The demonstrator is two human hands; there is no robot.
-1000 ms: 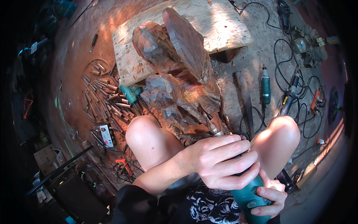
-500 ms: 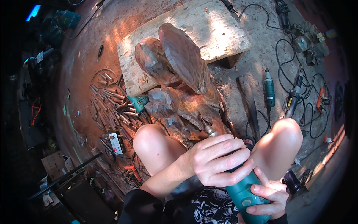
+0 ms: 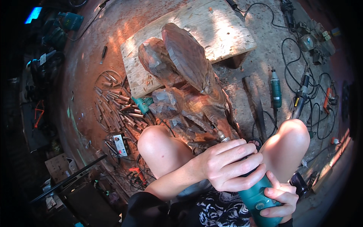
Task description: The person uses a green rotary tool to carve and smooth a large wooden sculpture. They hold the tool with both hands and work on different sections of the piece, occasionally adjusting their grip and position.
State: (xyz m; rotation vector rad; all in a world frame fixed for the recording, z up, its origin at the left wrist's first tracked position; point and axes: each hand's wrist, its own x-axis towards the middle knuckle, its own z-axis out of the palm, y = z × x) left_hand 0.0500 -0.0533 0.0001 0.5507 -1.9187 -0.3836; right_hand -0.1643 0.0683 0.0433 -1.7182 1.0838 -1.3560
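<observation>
**Head view: work area around a two-handed grip**

Wooden board (image 3: 230,34): low on the floor, well ahead of the grip.

Wood carving (image 3: 204,102): rough-cut, reddish brown, directly ahead of the grip; its far end overlaps the board in view.

Pile of metal tools (image 3: 121,108): on the floor, ahead and left of the grip.

Power tool (image 3: 259,200): green, inside the grip, tilted, front end toward the carving.

Left hand (image 3: 230,166): fingers wrapped around the power tool's front part.

Right hand (image 3: 281,196): closed around its body, just behind the left hand.

Second green tool (image 3: 276,90): on the floor, ahead and right of the grip.

White box (image 3: 120,145): left of the grip.

Metal tip (image 3: 223,137): just ahead of the left hand, by the carving; contact cannot be told.
</observation>
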